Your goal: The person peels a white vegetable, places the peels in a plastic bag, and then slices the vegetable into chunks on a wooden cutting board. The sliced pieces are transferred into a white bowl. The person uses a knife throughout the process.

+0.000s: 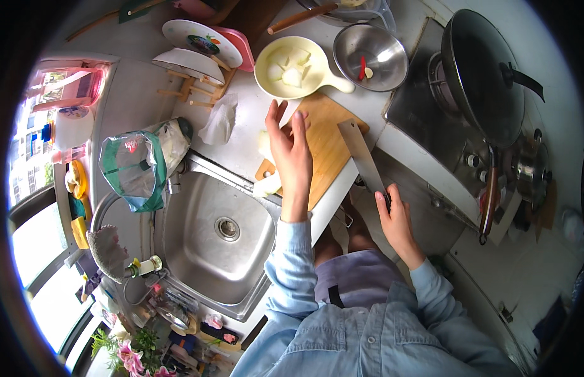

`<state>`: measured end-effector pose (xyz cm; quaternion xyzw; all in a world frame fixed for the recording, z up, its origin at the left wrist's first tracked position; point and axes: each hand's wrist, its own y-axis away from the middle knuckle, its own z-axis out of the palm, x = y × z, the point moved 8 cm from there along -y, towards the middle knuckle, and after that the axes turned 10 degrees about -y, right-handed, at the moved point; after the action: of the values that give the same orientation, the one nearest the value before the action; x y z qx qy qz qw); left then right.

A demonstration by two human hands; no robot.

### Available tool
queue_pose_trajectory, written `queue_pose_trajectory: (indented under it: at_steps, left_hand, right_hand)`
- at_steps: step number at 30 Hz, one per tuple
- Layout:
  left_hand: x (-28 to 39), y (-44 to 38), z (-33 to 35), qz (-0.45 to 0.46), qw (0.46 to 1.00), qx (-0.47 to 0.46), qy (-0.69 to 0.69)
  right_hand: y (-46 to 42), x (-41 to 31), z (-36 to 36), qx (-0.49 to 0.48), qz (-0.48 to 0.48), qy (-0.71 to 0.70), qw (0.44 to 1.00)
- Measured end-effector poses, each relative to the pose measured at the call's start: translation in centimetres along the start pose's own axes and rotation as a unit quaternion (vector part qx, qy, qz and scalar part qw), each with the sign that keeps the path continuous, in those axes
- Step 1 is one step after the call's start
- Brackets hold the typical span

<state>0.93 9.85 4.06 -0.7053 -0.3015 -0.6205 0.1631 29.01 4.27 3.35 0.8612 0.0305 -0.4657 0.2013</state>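
Observation:
My right hand [396, 221] grips the handle of a cleaver [365, 153], its broad blade tilted beside the right edge of a wooden cutting board [330, 136]. Fingers apart, my left hand [292, 146] hovers over the board's left part with nothing seen in it. Just beyond its fingertips stands a pale yellow bowl with a handle [327, 66], holding several pale green-white vegetable chunks [292, 75]. Partly hidden by my left hand, a pale vegetable piece [267, 185] lies at the board's lower left, by the sink rim. Another pale piece [264, 143] shows left of my hand.
A steel bowl [391, 61] with red chili and a garlic clove stands right of the yellow bowl. On the gas stove [414, 103] is a wok [480, 80]. The steel sink [202, 268] lies left, near a plastic bag [131, 165] and a dish rack [188, 89].

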Motion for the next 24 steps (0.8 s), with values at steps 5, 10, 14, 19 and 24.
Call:
queue_pose_trajectory:
  at_steps: [5, 10, 14, 19, 24]
  left_hand:
    - [1.3, 5.2, -3.6, 0.09, 0.865, 0.116, -0.48]
    - [-2.3, 7.8, -5.4, 0.019, 0.833, 0.108, -0.542]
    - [-3.2, 8.1, -5.5, 0.054, 0.838, 0.082, -0.537]
    - [-4.6, 7.5, -6.1, 0.094, 0.851, 0.061, -0.513]
    - [-4.5, 7.4, -5.8, 0.115, 0.865, 0.017, -0.489]
  right_hand:
    - [0.1, 0.1, -0.1, -0.015, 0.024, -0.029, 0.999]
    - [0.0, -0.1, 0.3, -0.019, 0.014, -0.018, 1.0]
    - [-0.3, -0.2, 0.6, -0.033, 0.022, -0.014, 0.999]
    - [-0.2, -0.8, 1.0, -0.045, 0.019, -0.005, 0.999]
    - [0.0, -1.0, 1.3, -0.05, 0.017, -0.01, 0.999]
